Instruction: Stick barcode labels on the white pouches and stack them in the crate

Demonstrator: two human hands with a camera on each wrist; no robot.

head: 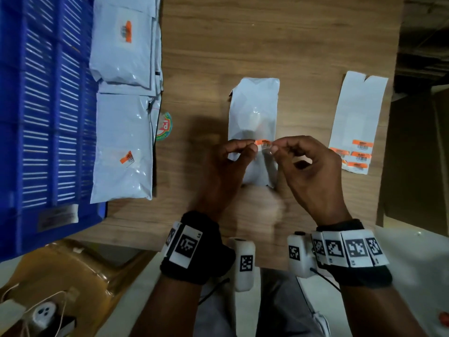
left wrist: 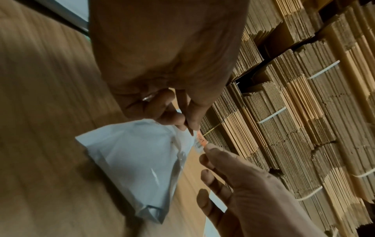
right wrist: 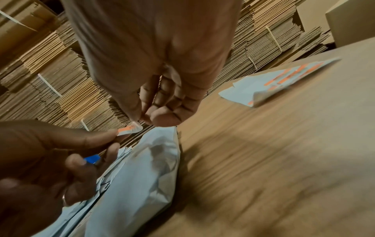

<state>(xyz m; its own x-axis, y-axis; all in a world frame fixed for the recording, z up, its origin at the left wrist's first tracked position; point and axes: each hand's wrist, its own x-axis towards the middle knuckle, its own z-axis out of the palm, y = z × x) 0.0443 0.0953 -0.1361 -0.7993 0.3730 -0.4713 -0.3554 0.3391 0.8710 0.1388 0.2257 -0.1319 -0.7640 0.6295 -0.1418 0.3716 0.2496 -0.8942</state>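
Observation:
A white pouch [head: 254,113] lies flat on the wooden table [head: 243,45], right in front of me. Just above its near half, both hands hold one small orange-and-white barcode label [head: 263,143] stretched between them. My left hand [head: 253,147] pinches the label's left end and my right hand [head: 273,147] pinches its right end. The left wrist view shows the label [left wrist: 199,141] hanging clear of the pouch [left wrist: 138,157]. In the right wrist view the label [right wrist: 129,129] spans the two pinches above the pouch [right wrist: 142,168]. A backing sheet [head: 357,117] with several orange labels lies to the right.
A blue slatted crate [head: 36,117] fills the left side. Labelled white pouches [head: 121,147] are piled against it; whether they are inside it I cannot tell. A round sticker [head: 165,126] marks the table. Bundled flat cardboard [left wrist: 304,112] stands beyond the table, and a brown chair [head: 73,276] sits lower left.

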